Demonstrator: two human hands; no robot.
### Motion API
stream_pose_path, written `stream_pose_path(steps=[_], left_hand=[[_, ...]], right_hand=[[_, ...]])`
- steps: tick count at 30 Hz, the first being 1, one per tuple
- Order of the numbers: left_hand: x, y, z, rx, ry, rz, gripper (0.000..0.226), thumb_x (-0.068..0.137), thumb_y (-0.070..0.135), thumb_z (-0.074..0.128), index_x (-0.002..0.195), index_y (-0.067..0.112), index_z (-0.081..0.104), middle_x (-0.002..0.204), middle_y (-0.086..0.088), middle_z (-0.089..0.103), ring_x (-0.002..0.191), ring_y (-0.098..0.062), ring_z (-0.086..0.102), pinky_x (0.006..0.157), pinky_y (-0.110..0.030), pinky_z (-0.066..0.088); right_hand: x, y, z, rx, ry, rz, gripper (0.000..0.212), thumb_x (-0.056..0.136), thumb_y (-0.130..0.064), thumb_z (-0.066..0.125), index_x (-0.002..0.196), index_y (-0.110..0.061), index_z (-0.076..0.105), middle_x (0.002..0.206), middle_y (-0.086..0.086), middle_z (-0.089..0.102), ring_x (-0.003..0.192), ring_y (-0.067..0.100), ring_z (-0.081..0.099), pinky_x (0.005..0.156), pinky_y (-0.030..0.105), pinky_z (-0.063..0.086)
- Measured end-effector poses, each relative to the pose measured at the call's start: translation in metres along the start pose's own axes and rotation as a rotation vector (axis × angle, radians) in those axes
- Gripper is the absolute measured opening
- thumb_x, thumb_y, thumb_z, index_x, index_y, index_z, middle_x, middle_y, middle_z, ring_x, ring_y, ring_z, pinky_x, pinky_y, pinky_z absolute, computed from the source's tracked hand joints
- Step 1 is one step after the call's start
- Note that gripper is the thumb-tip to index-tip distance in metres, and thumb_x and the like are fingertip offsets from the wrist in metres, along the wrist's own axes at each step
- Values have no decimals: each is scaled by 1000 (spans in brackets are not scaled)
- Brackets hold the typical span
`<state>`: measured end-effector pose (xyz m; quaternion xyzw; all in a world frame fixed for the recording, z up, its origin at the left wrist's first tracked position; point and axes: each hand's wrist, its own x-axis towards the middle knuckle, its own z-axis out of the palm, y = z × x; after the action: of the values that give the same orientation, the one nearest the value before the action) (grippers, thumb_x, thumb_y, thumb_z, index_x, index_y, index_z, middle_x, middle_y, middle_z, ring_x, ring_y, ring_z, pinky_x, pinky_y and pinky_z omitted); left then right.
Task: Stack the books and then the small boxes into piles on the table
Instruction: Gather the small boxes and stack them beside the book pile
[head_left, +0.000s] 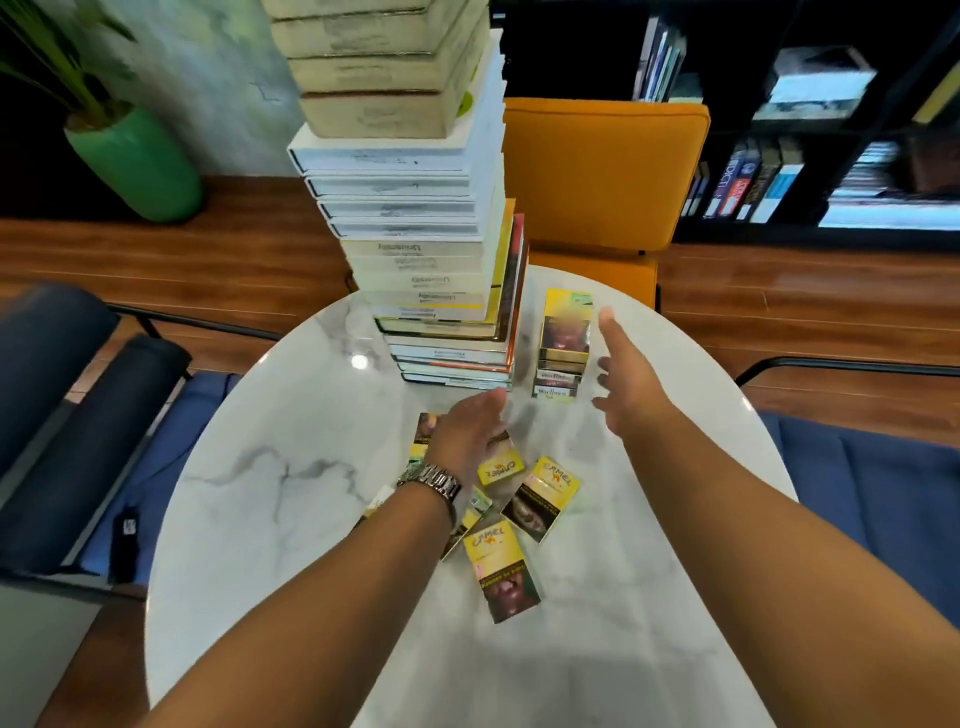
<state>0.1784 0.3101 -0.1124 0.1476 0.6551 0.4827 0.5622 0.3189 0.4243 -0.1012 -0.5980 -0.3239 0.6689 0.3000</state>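
A tall pile of books (415, 218) stands at the far side of the round marble table (270, 493). To its right rises a short pile of small boxes (562, 345) with a yellow box on top. Several loose yellow boxes (540, 499) lie flat nearer to me. My right hand (621, 384) is just right of the box pile, fingers straight, holding nothing and apart from it. My left hand (467, 434), with a metal watch on the wrist, hovers over the loose boxes with fingers extended; some boxes are hidden under it.
An orange chair (602, 176) stands behind the table, blue chairs (67, 415) at the left and right. A green plant pot (135, 161) is at the back left, dark bookshelves (810, 130) at the back right. A black object (124, 535) lies on the left chair seat.
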Motion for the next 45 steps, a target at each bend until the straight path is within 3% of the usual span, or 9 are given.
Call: stream_pose_path(steps=[3, 6, 11, 16, 23, 27, 35, 42, 45], left_hand=[[-2, -3, -35, 464, 199, 180, 28, 93, 28, 56, 116, 13, 63, 108, -3, 66, 110, -24, 60, 94, -33, 46], [7, -14, -58, 817, 388, 174, 43, 86, 39, 61, 123, 18, 60, 127, -12, 56, 119, -31, 53, 101, -38, 43], [-15, -48, -90, 1282, 352, 254, 64, 79, 56, 58, 135, 27, 47, 135, -5, 45, 121, -29, 45, 97, -38, 41], [-42, -75, -93, 1663, 56, 360, 61, 84, 62, 48, 136, 33, 41, 136, -1, 41, 121, -28, 42, 99, -40, 36], [-77, -105, -122, 1688, -31, 399, 60, 86, 57, 46, 141, 35, 35, 142, 1, 38, 129, -27, 36, 105, -40, 29], [-102, -124, -144, 1554, -74, 376, 55, 90, 54, 48, 140, 33, 42, 137, 3, 42, 124, -21, 42, 102, -32, 36], [-153, -158, -183, 1189, -61, 247, 41, 93, 31, 54, 133, 28, 51, 123, 4, 48, 106, -14, 56, 87, -18, 42], [-172, -170, -203, 975, 61, 176, 35, 97, 31, 44, 130, 26, 57, 118, 2, 63, 104, -13, 59, 86, -18, 39], [-174, -167, -207, 931, 14, 157, 28, 97, 36, 43, 104, 33, 70, 93, 8, 71, 86, -11, 64, 72, -19, 45]], right_hand=[[-12, 35, -10, -243, 140, -79, 54, 86, -62, 52, 115, -16, 60, 101, 7, 58, 101, 28, 53, 91, 40, 42], [-19, 80, -22, -635, 117, 1, 76, 65, -79, 55, 112, -19, 64, 119, 14, 59, 114, 34, 55, 99, 44, 45], [-69, 127, -3, -1189, 73, -83, 93, 66, -78, 61, 138, -23, 42, 132, 12, 42, 126, 33, 42, 99, 43, 41], [-81, 143, 0, -1439, 82, -149, 96, 61, -78, 64, 135, -24, 40, 132, 9, 40, 124, 30, 39, 95, 43, 39], [-107, 165, 0, -1217, 74, -191, 84, 62, -48, 81, 129, -23, 37, 125, 6, 49, 118, 29, 45, 95, 44, 42], [-123, 171, 1, -839, 59, -179, 57, 73, -19, 78, 115, -23, 40, 104, 8, 62, 91, 27, 61, 74, 37, 49], [-170, 163, 19, -480, -49, -181, 34, 78, -9, 75, 100, -25, 55, 86, 8, 63, 72, 27, 63, 72, 42, 53], [-203, 211, 67, -707, -350, -10, 34, 74, 1, 77, 93, -21, 59, 77, 3, 59, 60, 17, 58, 52, 27, 49], [-198, 226, 76, -812, -341, -24, 36, 71, -7, 80, 83, -32, 58, 82, 3, 62, 66, 19, 60, 60, 34, 53]])
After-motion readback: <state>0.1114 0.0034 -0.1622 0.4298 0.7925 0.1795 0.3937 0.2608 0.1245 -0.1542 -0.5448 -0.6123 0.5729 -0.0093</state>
